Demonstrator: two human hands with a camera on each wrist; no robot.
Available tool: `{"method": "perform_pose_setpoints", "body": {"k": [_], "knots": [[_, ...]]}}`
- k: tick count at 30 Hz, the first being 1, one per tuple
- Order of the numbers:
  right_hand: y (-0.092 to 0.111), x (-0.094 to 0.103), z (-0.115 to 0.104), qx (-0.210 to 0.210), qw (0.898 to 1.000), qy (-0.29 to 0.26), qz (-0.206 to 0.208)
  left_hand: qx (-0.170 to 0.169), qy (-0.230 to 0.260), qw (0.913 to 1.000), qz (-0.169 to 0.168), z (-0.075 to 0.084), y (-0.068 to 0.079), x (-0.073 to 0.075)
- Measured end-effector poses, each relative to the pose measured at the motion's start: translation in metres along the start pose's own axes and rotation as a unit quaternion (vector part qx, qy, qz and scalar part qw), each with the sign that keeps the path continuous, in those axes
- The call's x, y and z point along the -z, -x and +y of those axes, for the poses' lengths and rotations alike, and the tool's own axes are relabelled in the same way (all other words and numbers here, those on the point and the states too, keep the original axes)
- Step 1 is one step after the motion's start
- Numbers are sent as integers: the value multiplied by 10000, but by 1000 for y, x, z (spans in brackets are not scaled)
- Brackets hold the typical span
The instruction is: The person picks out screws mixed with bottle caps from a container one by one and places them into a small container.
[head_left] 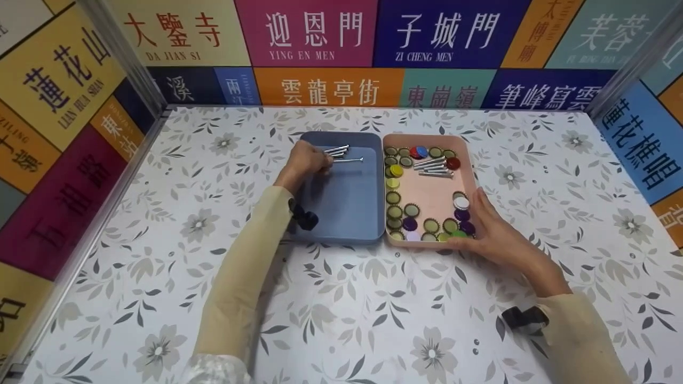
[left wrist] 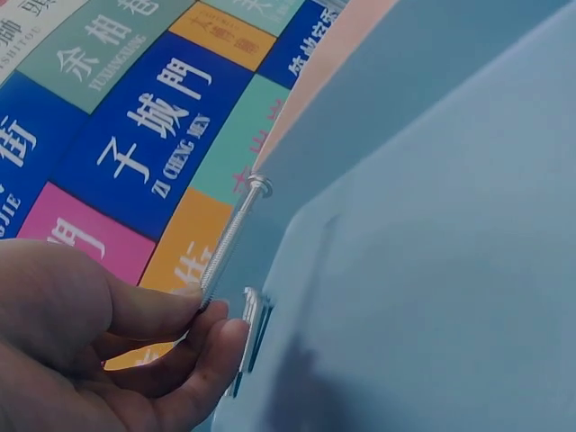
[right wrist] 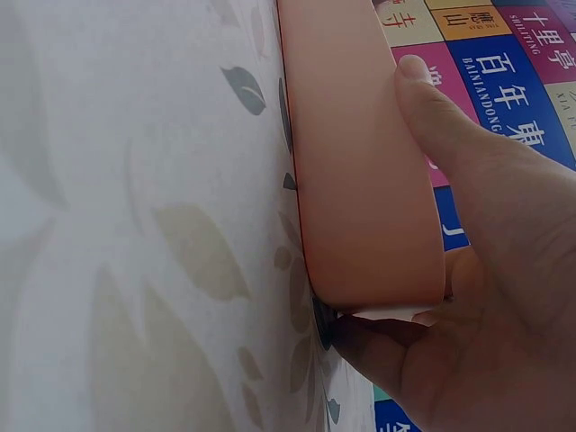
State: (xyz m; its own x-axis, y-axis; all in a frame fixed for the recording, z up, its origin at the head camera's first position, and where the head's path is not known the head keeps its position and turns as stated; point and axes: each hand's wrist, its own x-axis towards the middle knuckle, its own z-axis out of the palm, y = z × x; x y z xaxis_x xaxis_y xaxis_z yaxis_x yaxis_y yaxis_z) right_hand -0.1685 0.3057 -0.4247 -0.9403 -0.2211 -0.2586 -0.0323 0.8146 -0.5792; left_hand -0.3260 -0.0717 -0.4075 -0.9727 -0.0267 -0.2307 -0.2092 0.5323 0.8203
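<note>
Head view: bright, even light over the tabletop (head_left: 331,320); I see only soft shadow beside the left sleeve (head_left: 243,272). Side panels (head_left: 61,106) lean, stretched toward the frame edges. Left wrist: cooler cast, blue tray (left wrist: 441,225) washed pale, blurred dark shadow low in it, glint on the screw (left wrist: 232,236). Right wrist: dimmer, greyish; I get the near leaf pattern (right wrist: 200,252) out of focus, right hand (right wrist: 504,243) darkest at its lower fingertip.

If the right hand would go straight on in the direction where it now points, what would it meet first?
Probably the pink tray: the right hand sits at its near right corner, seemingly touching it. The bottle caps inside lie beyond.
</note>
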Motion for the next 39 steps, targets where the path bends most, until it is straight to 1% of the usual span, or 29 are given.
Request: {"method": "perform_pose_setpoints", "body": {"k": [6,10,15,20,24,31,37,39], "knots": [[-1,0,0,-13,10000,16,18,417,132,9990,-67,-4,-2,9],[-1,0,0,-18,10000,20,20,544,81,9984,-135,-3,-3,10],[-2,0,1,23,10000,31,30,447,-8,9989,-153,-3,-5,9],[-3,0,2,37,10000,42,31,187,-361,9992,0,-1,-7,5],[-2,0,2,21,10000,10,25,45,-490,9987,93,0,-10,0],[-1,0,2,48,10000,-33,39,-382,-855,9944,494,0,-13,0],[-1,0,2,50,10000,-8,63,-207,-996,9938,450,1,-16,1],[-1,0,2,38,10000,13,59,-176,-1075,9929,481,2,-17,1]]}}
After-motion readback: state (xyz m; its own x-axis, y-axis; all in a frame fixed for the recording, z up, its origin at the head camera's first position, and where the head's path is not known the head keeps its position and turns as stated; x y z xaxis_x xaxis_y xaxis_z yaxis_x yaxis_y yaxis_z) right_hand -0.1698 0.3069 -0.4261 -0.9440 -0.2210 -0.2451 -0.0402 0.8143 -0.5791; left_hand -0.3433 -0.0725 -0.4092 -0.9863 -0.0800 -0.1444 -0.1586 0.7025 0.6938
